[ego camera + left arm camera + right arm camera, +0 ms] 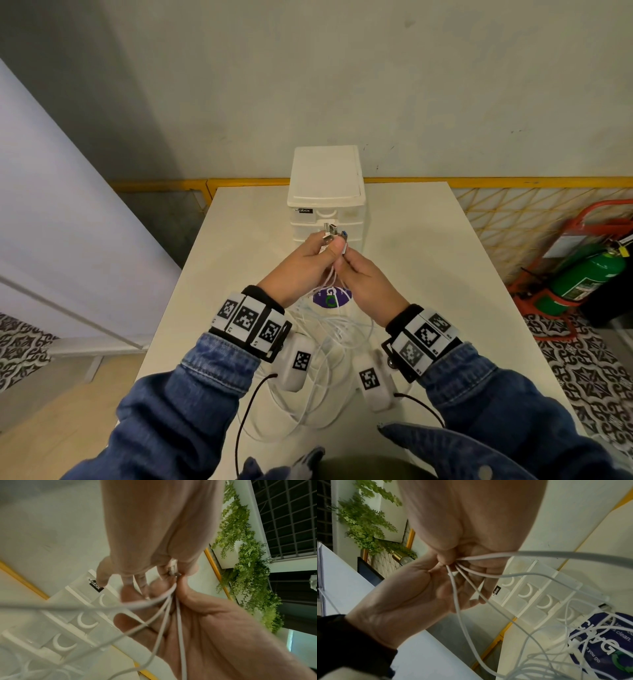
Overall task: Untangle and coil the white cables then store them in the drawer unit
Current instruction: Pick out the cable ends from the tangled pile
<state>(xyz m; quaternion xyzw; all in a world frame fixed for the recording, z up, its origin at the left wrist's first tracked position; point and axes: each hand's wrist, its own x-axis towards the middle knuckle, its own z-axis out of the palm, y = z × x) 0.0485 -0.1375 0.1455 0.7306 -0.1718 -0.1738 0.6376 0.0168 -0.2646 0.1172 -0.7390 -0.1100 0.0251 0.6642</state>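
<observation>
Several white cables lie tangled on the white table below my wrists. Their USB plug ends are gathered into one bunch, held up in front of the drawer unit. My left hand grips that bunch just under the plugs. My right hand pinches the same strands right beside it. The left wrist view shows the cables running down from the pinch across my right hand. In the right wrist view the strands fan out past my left hand. The drawer unit has all its drawers closed.
A round purple sticker lies on the table under the hanging strands. A yellow mesh fence runs behind the table. On the floor to the right stands a green fire extinguisher in a red stand. The wall is close behind the unit.
</observation>
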